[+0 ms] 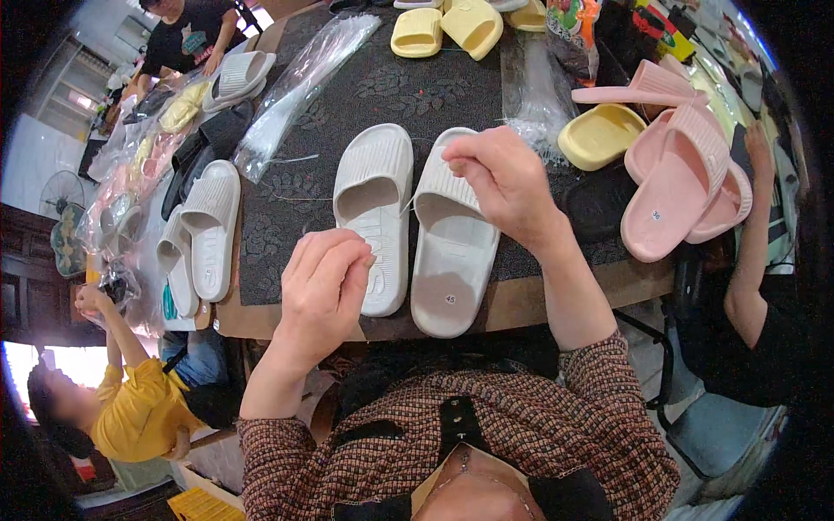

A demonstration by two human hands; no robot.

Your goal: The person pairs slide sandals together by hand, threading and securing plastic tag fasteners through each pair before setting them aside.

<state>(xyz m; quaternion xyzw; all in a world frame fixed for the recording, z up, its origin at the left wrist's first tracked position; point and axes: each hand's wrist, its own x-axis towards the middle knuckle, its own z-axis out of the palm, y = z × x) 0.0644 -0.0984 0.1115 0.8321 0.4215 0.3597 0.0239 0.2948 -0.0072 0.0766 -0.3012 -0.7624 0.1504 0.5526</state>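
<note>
A pair of light grey slide slippers lies side by side, toes away from me. My left hand (pixel 320 285), its fingers curled into a pinch, hovers over the heel edge of the left slipper (pixel 375 156). Across the strap of the right slipper (pixel 447 226) my right hand (pixel 511 187) is closed, thumb against fingers. Whatever either pinch holds is too small or hidden to name. A thin pale strand (pixel 408 206) shows between the two slippers near their straps.
Bundles of clear plastic strands (pixel 304 87) lie ahead on the dark mat (pixel 287 230). More grey slippers (pixel 211 227) sit left, yellow slippers (pixel 472 28) at the back, pink slippers (pixel 673 187) right. A co-worker in yellow (pixel 143 404) sits left; other people are at the far left and right.
</note>
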